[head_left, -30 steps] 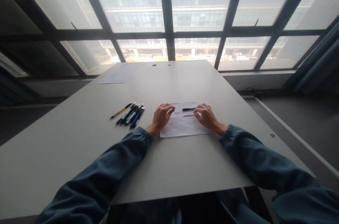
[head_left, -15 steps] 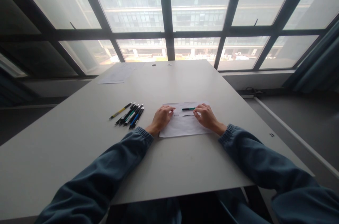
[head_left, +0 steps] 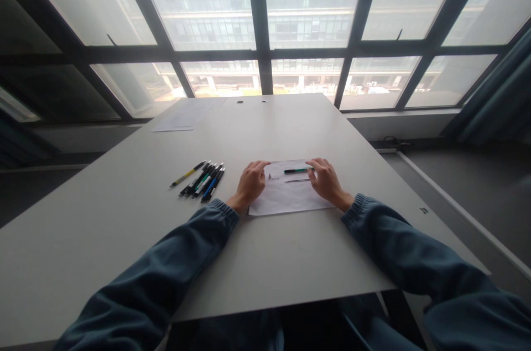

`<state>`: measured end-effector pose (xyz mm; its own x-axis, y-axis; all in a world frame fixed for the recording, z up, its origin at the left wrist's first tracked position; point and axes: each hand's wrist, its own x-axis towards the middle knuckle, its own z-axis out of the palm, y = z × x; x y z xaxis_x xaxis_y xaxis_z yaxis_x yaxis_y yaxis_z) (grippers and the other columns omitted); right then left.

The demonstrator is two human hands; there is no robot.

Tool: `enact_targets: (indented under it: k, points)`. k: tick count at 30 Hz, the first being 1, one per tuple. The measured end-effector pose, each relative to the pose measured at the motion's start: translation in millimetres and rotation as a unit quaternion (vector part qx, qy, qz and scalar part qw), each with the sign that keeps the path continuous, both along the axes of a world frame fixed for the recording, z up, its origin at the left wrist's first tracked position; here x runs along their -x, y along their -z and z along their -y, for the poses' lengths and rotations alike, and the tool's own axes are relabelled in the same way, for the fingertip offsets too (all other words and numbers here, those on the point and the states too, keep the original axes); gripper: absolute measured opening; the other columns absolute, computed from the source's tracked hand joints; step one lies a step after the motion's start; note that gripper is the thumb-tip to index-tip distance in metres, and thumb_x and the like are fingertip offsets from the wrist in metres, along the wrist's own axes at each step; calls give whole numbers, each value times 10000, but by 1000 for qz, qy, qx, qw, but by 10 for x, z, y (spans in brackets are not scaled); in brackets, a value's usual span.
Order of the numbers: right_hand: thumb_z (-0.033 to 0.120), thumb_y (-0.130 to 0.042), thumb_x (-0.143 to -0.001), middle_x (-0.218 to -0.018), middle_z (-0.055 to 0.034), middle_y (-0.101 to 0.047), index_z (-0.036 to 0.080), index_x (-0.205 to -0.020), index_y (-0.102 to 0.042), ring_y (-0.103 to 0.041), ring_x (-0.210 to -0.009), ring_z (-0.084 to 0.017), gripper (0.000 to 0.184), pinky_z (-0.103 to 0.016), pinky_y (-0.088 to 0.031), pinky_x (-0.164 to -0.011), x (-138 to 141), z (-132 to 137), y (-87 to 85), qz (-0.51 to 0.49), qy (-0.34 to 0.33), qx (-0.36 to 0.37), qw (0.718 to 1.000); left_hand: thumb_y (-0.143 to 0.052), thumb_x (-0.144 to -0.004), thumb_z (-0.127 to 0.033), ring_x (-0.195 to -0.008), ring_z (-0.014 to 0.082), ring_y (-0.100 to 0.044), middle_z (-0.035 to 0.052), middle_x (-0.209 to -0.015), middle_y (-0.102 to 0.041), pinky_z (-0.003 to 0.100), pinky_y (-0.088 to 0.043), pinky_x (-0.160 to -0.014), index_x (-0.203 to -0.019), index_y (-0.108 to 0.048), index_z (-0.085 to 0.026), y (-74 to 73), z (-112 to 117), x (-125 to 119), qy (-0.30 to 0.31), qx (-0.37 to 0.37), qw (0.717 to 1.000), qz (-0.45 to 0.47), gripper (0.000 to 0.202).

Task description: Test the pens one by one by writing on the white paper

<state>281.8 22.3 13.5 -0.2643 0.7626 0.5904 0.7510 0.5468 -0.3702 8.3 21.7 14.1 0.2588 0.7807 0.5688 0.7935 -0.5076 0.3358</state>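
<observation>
Drawn apart since half a second ago, the fingers of the left hand [head_left: 251,181] are now lifted clear of two small pieces [head_left: 270,176], which were partly covered before and are now exposed on a white sheet of paper [head_left: 286,203]. Nothing can be seen held in that hand, and a moderate gap is left between thumb and forefinger. The right hand [head_left: 326,181] has been opened wider too: its thumb and forefinger, bent close together a moment earlier, are now parted around the far end of a green-and-black pen barrel [head_left: 295,171]. Whether the barrel is touched cannot be told. Barrel and slender refill [head_left: 295,180] are laid nearly parallel on the sheet, much as they were, with the refill's right end near the right thumb. To the left, well apart from the paper, a bunch of pens [head_left: 204,181] is left undisturbed, a yellow pen [head_left: 187,174] set along its outer side. All are spread on a white table [head_left: 265,262], with more papers [head_left: 177,118] placed at its far left edge, below tall windows [head_left: 307,0] framed in dark metal.
</observation>
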Motion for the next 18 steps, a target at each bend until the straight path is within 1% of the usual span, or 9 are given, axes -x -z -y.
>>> enact_targets:
  k: [2, 4, 8, 10, 13, 15, 18]
  points:
    - [169, -487, -955, -1163, -130, -674, 171, -1212, -649, -568, -1068, -293, 304, -423, -434, -943, -10, -17, 14, -4, 20, 5, 1000, -433, -869, -11, -1158, 251, -591, 79, -1217, -687, 433, -476, -1047, -1242, -647, -200, 24, -25, 24, -14, 3, 1000, 3, 470]
    - [170, -477, -955, -1185, -138, -670, 166, -1239, -633, -564, -1091, -303, 324, -429, -429, -952, -19, -35, 30, -4, 41, 10, 999, -433, -879, -23, -1194, 256, -582, 87, -1252, -680, 447, -467, -1062, -1253, -644, -200, 57, -52, 47, -31, 11, 999, -1, 464]
    - [192, -451, -972, -1250, -169, -651, 136, -1284, -601, -545, -1140, -326, 351, -448, -411, -963, -31, -57, 64, 16, 99, 30, 995, -416, -916, -58, -1245, 269, -569, 125, -1326, -646, 456, -447, -1091, -1287, -620, -161, 130, -96, 78, -55, 28, 998, -33, 436]
    - [262, -440, -999, -1278, -196, -635, 113, -1291, -593, -528, -1174, -344, 361, -459, -398, -973, -31, -59, 81, 35, 127, 50, 990, -408, -925, -67, -1268, 277, -557, 149, -1353, -624, 463, -432, -1108, -1308, -601, -132, 158, -108, 86, -62, 41, 996, -51, 434]
    - [400, -407, -1029, -1307, -224, -611, 93, -1301, -577, -508, -1215, -349, 444, -447, -377, -996, -24, -46, 91, 65, 153, 90, 982, -399, -934, -79, -1283, 279, -545, 166, -1363, -610, 456, -421, -1122, -1353, -562, -107, 176, -105, 89, -70, 65, 993, -71, 451]
    - [449, -379, -1036, -1282, -214, -621, 103, -1278, -583, -520, -1199, -328, 469, -420, -371, -998, -19, -30, 81, 87, 162, 120, 976, -397, -927, -68, -1287, 264, -545, 154, -1374, -606, 424, -412, -1132, -1363, -559, -115, 168, -93, 87, -72, 83, 990, -84, 467]
    - [475, -353, -1041, -1206, -182, -646, 125, -1189, -616, -540, -1151, -297, 463, -383, -367, -990, -13, -3, 47, 118, 167, 155, 967, -405, -923, -65, -1298, 248, -542, 133, -1397, -596, 391, -397, -1145, -1318, -607, -145, 142, -74, 81, -77, 111, 986, -100, 451]
